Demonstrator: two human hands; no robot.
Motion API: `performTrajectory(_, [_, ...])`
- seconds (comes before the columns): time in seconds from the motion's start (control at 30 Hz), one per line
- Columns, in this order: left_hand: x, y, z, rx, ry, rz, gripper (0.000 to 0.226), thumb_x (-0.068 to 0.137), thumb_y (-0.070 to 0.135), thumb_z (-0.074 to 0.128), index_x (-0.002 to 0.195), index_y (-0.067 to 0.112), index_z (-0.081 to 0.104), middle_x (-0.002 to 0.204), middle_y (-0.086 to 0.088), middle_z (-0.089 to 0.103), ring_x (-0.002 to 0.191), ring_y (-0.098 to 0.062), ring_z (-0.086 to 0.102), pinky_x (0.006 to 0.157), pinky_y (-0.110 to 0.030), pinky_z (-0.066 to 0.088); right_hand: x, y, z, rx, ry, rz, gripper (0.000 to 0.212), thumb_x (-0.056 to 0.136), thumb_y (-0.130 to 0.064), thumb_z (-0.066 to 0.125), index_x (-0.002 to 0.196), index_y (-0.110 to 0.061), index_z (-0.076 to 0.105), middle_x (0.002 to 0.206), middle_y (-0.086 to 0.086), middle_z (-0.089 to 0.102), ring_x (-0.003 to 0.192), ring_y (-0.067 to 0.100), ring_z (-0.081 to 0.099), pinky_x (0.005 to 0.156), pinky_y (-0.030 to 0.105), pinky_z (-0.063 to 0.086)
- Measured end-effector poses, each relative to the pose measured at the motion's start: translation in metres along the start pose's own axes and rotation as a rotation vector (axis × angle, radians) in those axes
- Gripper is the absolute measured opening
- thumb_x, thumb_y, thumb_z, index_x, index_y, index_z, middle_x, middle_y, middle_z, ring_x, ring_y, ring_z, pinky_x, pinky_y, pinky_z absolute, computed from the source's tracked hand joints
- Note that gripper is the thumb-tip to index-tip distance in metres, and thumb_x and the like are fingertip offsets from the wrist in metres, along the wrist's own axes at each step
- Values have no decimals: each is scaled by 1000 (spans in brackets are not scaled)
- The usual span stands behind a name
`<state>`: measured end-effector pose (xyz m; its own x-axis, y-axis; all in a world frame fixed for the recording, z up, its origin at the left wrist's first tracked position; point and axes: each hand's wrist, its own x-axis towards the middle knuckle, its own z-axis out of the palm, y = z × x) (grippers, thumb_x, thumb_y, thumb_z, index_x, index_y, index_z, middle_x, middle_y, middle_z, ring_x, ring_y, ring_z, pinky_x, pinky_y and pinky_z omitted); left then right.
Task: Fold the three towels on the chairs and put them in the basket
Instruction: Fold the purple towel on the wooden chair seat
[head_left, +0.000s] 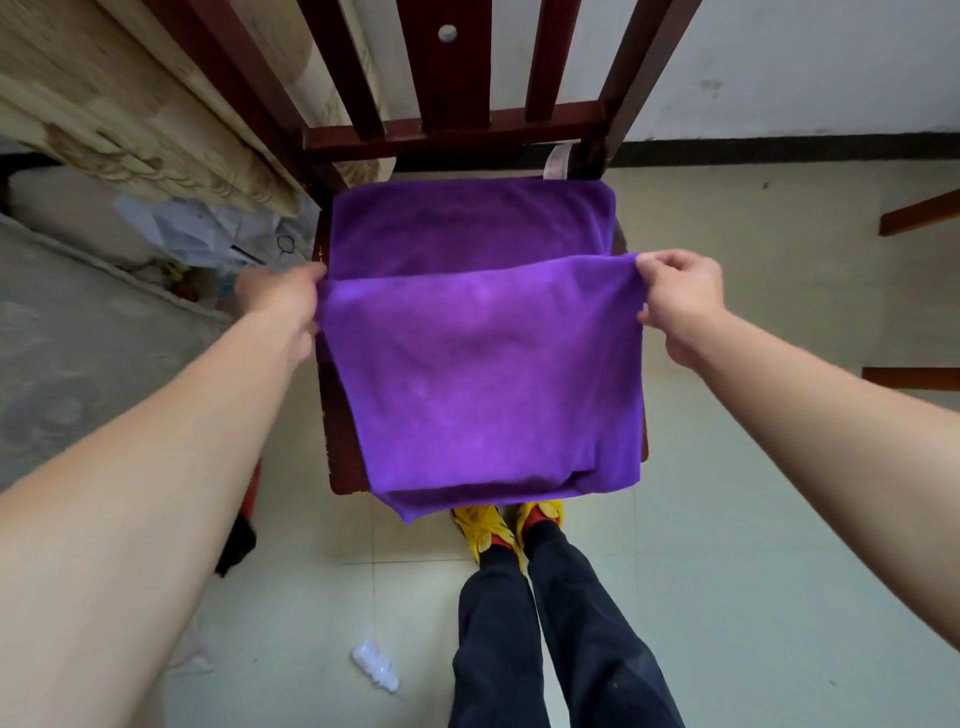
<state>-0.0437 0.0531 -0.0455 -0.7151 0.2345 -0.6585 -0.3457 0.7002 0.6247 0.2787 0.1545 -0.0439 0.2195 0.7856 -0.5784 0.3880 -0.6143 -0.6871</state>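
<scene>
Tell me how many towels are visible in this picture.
1. The purple towel lies on the wooden chair seat; the left hand and the right hand pinch its two lifted corners. Other towels may be outside the view.

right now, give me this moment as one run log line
step: folding towel | left hand: pinches left corner | right hand: pinches right corner | towel on chair seat | basket: not in view
</scene>
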Motion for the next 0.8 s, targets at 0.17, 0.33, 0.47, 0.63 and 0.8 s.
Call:
performTrajectory(0.17, [-12, -43, 5, 272, 67, 64, 61, 81, 23, 73, 132, 6, 45, 127, -15, 57, 110, -27, 59, 90, -33, 49, 3, 37, 1, -201, -6, 40, 19, 79, -22, 71, 97, -19, 67, 81, 1, 65, 77, 20, 63, 78, 36, 52])
performTrajectory(0.33, [-39, -139, -19, 533, -10, -203, 41, 55, 31, 89, 72, 10, 57, 94, -19, 70, 83, -33, 68, 78, -47, 57, -48, 108, -18, -442, -65, 273, 31, 71, -37, 78, 88, -20, 60, 93, 6, 69, 88, 29, 66, 82, 42, 54])
performTrajectory(0.47, [-68, -174, -31, 617, -49, -242, 34, 64, 16, 84, 53, 11, 52, 65, -13, 60, 59, -23, 51, 57, -28, 40, -73, 138, -23, -478, -177, 362, 19, 76, -34, 76, 77, -18, 66, 79, 3, 70, 76, 26, 65, 72, 39, 54])
performTrajectory(0.63, [-70, -154, -35, 394, -66, -76, 36, 72, 12, 76, 52, 15, 47, 56, -6, 42, 58, -17, 38, 53, -29, 30, -81, 122, -31, -164, 15, 105, 37, 84, -30, 69, 56, -13, 51, 53, -3, 41, 54, 18, 39, 52, 29, 32])
performTrajectory(0.8, [-61, -73, -29, 121, -53, 39, 26, 84, 9, 69, 64, 16, 53, 64, -3, 53, 58, -11, 46, 54, -23, 38, -45, 71, -27, 16, 72, -54, 38, 83, -34, 68, 71, 1, 60, 63, 5, 49, 61, 14, 40, 58, 32, 36])
